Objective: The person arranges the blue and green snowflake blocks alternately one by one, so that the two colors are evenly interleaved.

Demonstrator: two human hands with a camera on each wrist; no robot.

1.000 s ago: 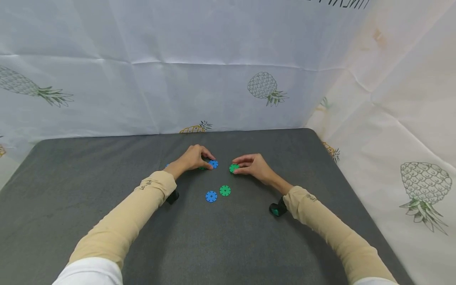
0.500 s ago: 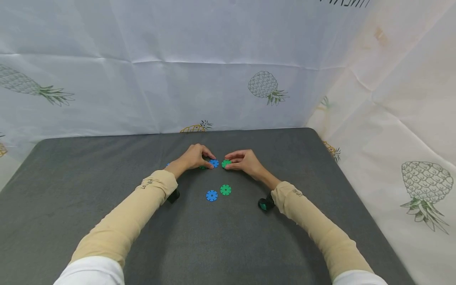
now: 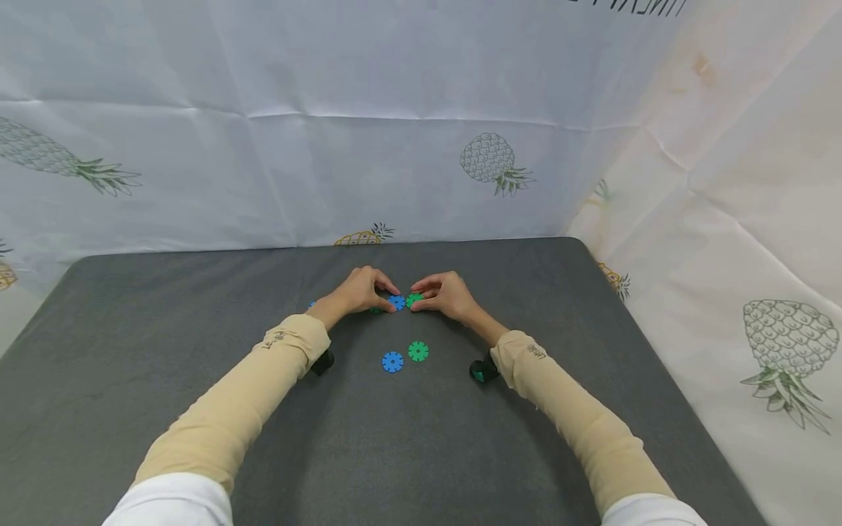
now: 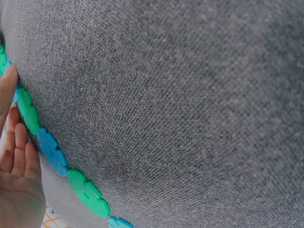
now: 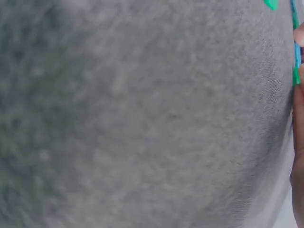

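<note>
My left hand (image 3: pixel 358 290) pinches a blue notched plastic disc (image 3: pixel 397 302) between thumb and fingers. Facing it, my right hand (image 3: pixel 449 296) pinches a green notched disc (image 3: pixel 414 300) right at the blue one's edge; whether their notches interlock cannot be told. In the left wrist view a row runs on past my left hand (image 4: pixel 19 185): a green disc (image 4: pixel 27 110), a blue disc (image 4: pixel 52 151), another green disc (image 4: pixel 88 194) and part of a blue disc (image 4: pixel 119 222). Most of that row is hidden behind the left hand in the head view.
Nearer on the dark grey tabletop (image 3: pixel 408 453) lie a loose blue disc (image 3: pixel 392 361) and a loose green disc (image 3: pixel 418 351). Black wrist devices (image 3: pixel 482 371) hang under the sleeves. Pineapple-printed white cloth (image 3: pixel 395 168) borders the table behind and at right.
My right hand has moved left with the green disc, up to the blue disc in my left hand. The left hand has stayed almost still.
</note>
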